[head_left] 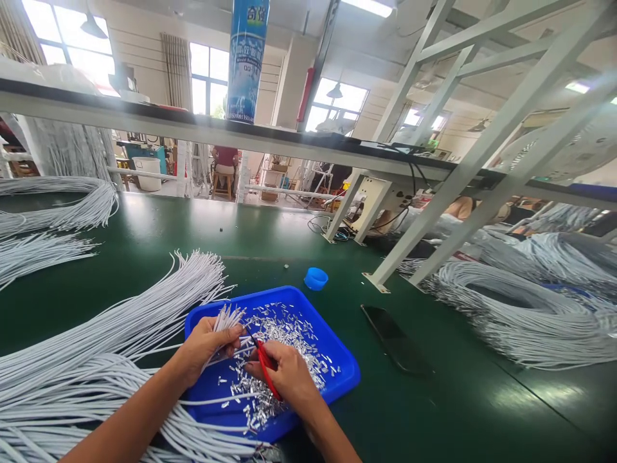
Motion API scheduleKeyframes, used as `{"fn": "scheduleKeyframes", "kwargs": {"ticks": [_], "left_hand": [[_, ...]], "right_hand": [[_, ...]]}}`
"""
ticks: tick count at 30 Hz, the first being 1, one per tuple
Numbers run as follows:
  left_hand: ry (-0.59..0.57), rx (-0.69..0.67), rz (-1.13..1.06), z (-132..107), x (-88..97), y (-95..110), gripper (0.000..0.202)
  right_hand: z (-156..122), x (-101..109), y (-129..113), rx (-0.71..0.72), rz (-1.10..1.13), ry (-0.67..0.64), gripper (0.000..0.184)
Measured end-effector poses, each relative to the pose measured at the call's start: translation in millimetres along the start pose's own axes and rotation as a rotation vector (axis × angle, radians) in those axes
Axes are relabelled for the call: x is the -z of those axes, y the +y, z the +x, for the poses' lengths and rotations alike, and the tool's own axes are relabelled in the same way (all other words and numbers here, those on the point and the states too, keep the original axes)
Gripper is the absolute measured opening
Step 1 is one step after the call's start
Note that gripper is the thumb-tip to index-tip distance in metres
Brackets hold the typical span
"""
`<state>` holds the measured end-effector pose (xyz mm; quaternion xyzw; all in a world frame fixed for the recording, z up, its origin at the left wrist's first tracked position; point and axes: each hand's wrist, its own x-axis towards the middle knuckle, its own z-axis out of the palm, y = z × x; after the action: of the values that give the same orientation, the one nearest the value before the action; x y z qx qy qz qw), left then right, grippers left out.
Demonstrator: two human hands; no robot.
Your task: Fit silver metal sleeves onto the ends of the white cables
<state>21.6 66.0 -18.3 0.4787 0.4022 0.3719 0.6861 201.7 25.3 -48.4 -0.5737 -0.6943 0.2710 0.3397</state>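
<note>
My left hand is closed around a bunch of thin white cables, their cut ends sticking up past the fingers. In my right hand are red-handled cutters, the dark tip close to the left thumb and the cable ends. Both hands are over a blue plastic tray. Many small shiny silver pieces lie scattered in it. A few single cables run across the tray under my hands. To the left, a thick bundle of white cables lies on the green table, with more cables in front.
A small blue cap sits behind the tray, and a dark phone lies to its right. Coiled cables are at the right, beside slanting metal legs. A blue spray can stands on the raised shelf.
</note>
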Motion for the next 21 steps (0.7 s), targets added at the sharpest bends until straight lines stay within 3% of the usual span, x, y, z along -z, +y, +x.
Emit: {"fn": "scheduleKeyframes", "kwargs": {"ticks": [3, 5, 8, 10, 14, 19, 21], "left_hand": [[0.037, -0.003, 0.001, -1, -1.1, 0, 0.03], [-0.016, -0.002, 0.04, -2, -1.4, -1, 0.031], [-0.088, -0.108, 0.197, -2, -1.4, -6, 0.028], [-0.081, -0.184, 0.322, -1, -1.9, -10, 0.027], [0.038, -0.212, 0.515, 0, -4.1, -15, 0.026], [-0.06, -0.138, 0.293, -2, -5.8, -7, 0.025], [-0.078, -0.069, 0.17, -3, -6.1, -5, 0.024]], "right_hand": [[1, 7, 1, -0.106, 0.146, 0.069, 0.026], [1, 6, -1, -0.146, 0.369, 0.119, 0.028], [-1, -5, -7, -0.151, 0.612, 0.112, 0.033], [-3, -11, -11, -0.116, 0.581, 0.135, 0.031], [-7, -14, -18, 0.046, 0.266, 0.35, 0.027], [-6, -18, -17, -0.111, 0.581, 0.219, 0.03], [-7, -21, -17, -0.071, 0.542, 0.253, 0.033]]}}
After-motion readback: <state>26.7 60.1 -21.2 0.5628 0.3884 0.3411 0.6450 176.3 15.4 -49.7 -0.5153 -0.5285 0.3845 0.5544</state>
